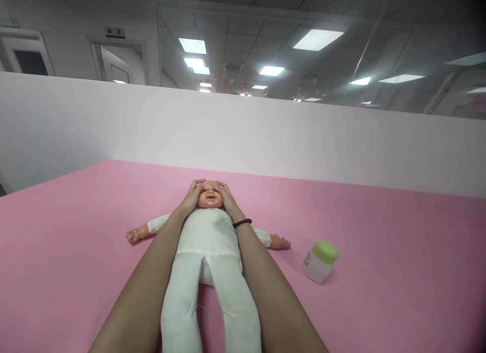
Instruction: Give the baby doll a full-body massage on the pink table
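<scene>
A baby doll point(208, 231) with a white cloth body lies on its back, its head away from me and its arms spread out to the sides. Against the left side of its head, my left hand point(193, 195) is cupped, fingers curved round the brow. My right hand point(227, 196) cups the opposite side in the same way and has a dark beaded bracelet point(242, 223) at the wrist. Between both hands the doll's nose, mouth and chin show, while the sides of its head are covered. My forearms run along either side of its body.
A jar point(320, 262) with a green lid and a pale body stands to the right of the doll, on the pink padded surface point(379, 272). A low white wall point(266, 135) closes off the far side. Beyond it are doors and ceiling lights.
</scene>
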`<move>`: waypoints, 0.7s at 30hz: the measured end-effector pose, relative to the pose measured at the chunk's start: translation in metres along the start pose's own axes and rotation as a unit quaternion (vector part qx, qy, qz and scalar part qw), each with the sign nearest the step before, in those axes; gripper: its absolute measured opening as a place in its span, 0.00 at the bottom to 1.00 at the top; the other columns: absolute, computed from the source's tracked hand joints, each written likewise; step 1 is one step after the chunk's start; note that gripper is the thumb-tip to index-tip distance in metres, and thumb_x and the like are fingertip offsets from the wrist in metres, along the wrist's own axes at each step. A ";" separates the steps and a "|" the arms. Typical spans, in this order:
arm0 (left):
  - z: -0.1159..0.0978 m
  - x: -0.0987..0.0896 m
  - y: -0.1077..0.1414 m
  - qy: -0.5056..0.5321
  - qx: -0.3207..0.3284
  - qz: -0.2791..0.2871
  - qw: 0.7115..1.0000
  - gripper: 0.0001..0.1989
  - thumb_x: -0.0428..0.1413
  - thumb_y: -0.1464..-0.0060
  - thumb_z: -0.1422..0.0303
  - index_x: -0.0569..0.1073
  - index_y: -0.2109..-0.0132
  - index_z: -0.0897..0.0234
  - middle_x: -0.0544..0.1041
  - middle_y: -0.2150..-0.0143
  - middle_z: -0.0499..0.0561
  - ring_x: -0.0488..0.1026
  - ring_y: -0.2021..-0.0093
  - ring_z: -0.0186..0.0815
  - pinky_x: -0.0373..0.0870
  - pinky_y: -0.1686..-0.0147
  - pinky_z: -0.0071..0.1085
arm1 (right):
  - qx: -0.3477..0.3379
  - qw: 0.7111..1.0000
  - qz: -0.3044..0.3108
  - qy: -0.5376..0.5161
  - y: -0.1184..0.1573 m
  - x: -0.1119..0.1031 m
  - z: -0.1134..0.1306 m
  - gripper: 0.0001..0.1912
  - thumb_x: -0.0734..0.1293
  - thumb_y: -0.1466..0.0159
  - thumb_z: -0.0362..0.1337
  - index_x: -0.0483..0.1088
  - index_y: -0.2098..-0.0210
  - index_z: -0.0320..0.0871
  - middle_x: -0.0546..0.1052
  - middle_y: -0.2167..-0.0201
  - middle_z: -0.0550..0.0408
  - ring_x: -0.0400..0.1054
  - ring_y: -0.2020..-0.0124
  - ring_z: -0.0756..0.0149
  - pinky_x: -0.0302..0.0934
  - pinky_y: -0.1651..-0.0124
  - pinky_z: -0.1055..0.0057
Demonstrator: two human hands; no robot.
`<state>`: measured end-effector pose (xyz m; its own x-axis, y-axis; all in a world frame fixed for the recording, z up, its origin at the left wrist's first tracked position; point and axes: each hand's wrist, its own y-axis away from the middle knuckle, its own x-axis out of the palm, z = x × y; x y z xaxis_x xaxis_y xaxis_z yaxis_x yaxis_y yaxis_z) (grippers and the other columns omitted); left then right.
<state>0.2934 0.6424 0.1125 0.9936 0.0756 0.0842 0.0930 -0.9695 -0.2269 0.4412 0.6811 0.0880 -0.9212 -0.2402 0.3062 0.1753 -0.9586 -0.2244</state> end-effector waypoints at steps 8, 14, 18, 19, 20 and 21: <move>-0.004 -0.001 0.007 -0.019 0.010 0.011 1.000 0.28 0.63 0.49 0.54 0.67 0.43 0.57 0.71 0.46 0.55 0.75 0.49 0.42 0.73 0.47 0.39 | 0.021 0.999 0.020 -0.015 0.001 -0.003 -0.001 0.34 0.76 0.47 0.51 0.65 0.44 0.52 0.74 0.48 0.54 0.74 0.52 0.62 0.68 0.44 0.60; -0.014 0.000 0.014 -0.006 -0.018 0.016 1.000 0.28 0.65 0.50 0.56 0.68 0.44 0.56 0.70 0.45 0.56 0.76 0.51 0.43 0.75 0.49 0.40 | 0.040 0.999 0.027 -0.019 0.001 -0.003 0.002 0.36 0.76 0.49 0.49 0.64 0.43 0.53 0.75 0.49 0.55 0.75 0.54 0.62 0.69 0.46 0.59; -0.017 0.004 0.016 0.019 -0.022 0.021 0.999 0.25 0.63 0.47 0.59 0.67 0.44 0.56 0.72 0.46 0.54 0.76 0.51 0.42 0.75 0.50 0.38 | 0.019 0.999 0.035 -0.019 -0.002 -0.004 -0.002 0.33 0.74 0.46 0.49 0.64 0.44 0.53 0.75 0.51 0.56 0.74 0.54 0.62 0.68 0.46 0.60; -0.017 0.005 0.016 0.023 -0.022 0.019 0.999 0.23 0.61 0.46 0.60 0.67 0.44 0.57 0.72 0.46 0.54 0.76 0.51 0.42 0.75 0.50 0.38 | 0.013 0.999 0.032 -0.018 -0.003 -0.004 -0.004 0.31 0.73 0.46 0.50 0.64 0.45 0.53 0.75 0.52 0.56 0.74 0.54 0.62 0.68 0.46 0.61; -0.017 0.005 0.016 0.025 -0.023 0.017 0.999 0.22 0.60 0.44 0.61 0.66 0.43 0.57 0.72 0.45 0.54 0.76 0.50 0.41 0.75 0.49 0.37 | 0.009 0.999 0.029 -0.017 -0.005 -0.004 -0.005 0.30 0.73 0.45 0.50 0.65 0.46 0.52 0.75 0.52 0.56 0.74 0.54 0.62 0.68 0.46 0.62; -0.017 0.006 0.016 0.026 -0.025 0.015 0.999 0.22 0.58 0.43 0.62 0.66 0.43 0.57 0.72 0.45 0.55 0.76 0.49 0.41 0.75 0.49 0.37 | 0.007 1.000 0.026 -0.016 -0.006 -0.004 -0.007 0.28 0.72 0.44 0.50 0.65 0.47 0.52 0.75 0.53 0.56 0.73 0.54 0.62 0.68 0.46 0.62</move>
<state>0.2998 0.6237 0.1263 0.9911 0.0352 0.1287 0.0584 -0.9818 -0.1809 0.4416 0.6893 0.0819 -0.8990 -0.2936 0.3249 0.2267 -0.9468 -0.2284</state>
